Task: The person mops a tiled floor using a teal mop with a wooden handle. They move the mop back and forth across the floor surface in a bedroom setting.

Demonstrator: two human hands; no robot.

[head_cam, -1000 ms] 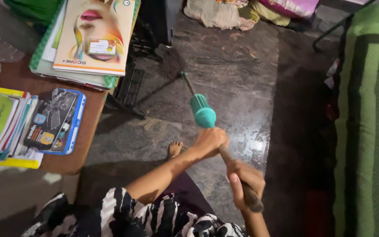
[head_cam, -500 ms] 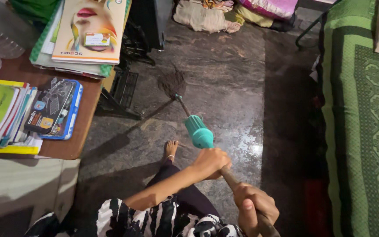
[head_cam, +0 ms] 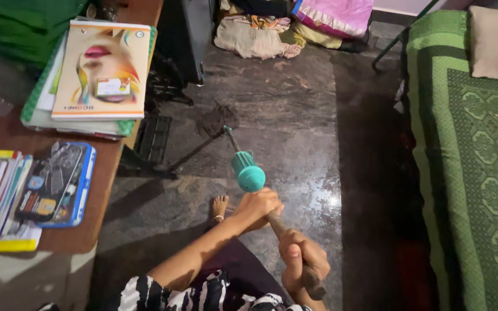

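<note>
Both hands are wrapped tight on the broom (head_cam: 248,173) here. The right hand (head_cam: 302,260) sits low, closed around the dark end of the stick, close to the body. The left hand (head_cam: 258,206) is clamped further up, just below the teal collar. That split grip looks right to me: the near hand steers, the far one pushes. I'd keep the strokes short and the bristles flat on the floor (head_cam: 295,126), since the head is way out at the end of a long stick and can easily skip over dust. A bare foot (head_cam: 219,207) is planted just left of the stick, so watch the pull-back.

The broom itself has a brownish stick, a chunky teal plastic collar, then a thin dark shaft running to a fan of dark bristles, which touch the stone floor out in front, near the leg of the table (head_cam: 87,230).

Further off there's a stack of books (head_cam: 102,75) on the table to the left, a bed (head_cam: 468,155) with a green cover to the right, and a heap of cloth (head_cam: 255,37) against the far wall.
</note>
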